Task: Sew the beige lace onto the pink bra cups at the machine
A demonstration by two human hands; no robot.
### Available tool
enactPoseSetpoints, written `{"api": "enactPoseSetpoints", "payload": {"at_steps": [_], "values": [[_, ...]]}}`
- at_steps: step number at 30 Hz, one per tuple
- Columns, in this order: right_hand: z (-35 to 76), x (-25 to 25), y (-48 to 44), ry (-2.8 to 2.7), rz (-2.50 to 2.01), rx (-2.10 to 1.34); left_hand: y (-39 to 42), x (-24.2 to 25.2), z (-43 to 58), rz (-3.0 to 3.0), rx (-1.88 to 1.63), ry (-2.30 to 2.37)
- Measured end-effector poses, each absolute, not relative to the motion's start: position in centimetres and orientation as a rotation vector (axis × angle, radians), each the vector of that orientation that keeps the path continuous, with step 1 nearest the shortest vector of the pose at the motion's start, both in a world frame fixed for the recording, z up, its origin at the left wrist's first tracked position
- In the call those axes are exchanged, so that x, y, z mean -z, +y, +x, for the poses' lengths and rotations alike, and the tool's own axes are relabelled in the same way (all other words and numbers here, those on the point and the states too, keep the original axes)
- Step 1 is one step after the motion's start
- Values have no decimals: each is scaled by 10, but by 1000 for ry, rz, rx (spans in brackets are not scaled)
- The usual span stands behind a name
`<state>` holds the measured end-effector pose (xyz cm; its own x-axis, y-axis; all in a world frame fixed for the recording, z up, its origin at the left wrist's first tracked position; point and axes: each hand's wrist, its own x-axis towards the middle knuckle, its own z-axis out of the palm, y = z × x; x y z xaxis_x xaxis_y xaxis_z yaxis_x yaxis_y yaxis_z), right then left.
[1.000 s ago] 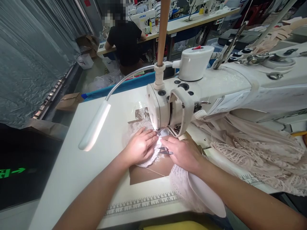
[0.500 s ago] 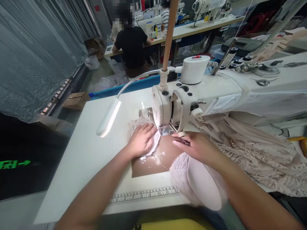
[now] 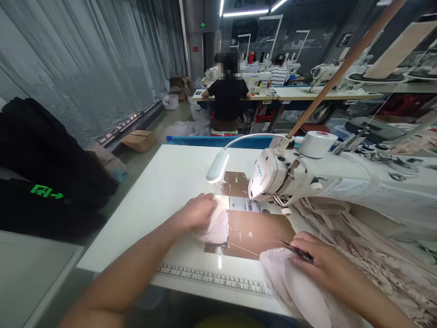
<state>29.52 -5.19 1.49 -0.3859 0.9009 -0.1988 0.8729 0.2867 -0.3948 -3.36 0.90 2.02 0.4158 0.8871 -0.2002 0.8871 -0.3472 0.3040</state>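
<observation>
My left hand (image 3: 200,213) is closed on a pale pink lace piece (image 3: 218,228), left of the sewing machine's needle area. My right hand (image 3: 316,257) grips dark thread snips (image 3: 299,253), their tips pointing left. A second pale pink lace piece (image 3: 285,278) with a smooth, cup-like part hangs over the table's front edge beneath my right hand. Between the two pieces runs a thin thread (image 3: 244,249), passing just left of the snips' tips. The white sewing machine (image 3: 269,175) stands behind, over a metal plate (image 3: 241,204) that is bare of fabric.
A lamp (image 3: 217,167) on a bendy neck hangs over the white table (image 3: 164,191). A printed ruler (image 3: 218,279) runs along the front edge. More lace fabric (image 3: 362,246) is heaped at the right. A person in a black top (image 3: 228,102) sits at another machine ahead.
My left hand has drawn the lace piece away from the needle, leftward and toward me. My right hand has moved nearer with the snips. The view has tilted up.
</observation>
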Motion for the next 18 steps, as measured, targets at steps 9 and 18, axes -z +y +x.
{"api": "enactPoseSetpoints", "payload": {"at_steps": [9,18], "values": [[175,-42,-28,-2361,-1138,-729,5,-37,-121,2219,-220,1929],[101,-22,42,-2527,-956,-430,30,-37,-156,2307,-306,2298]]}}
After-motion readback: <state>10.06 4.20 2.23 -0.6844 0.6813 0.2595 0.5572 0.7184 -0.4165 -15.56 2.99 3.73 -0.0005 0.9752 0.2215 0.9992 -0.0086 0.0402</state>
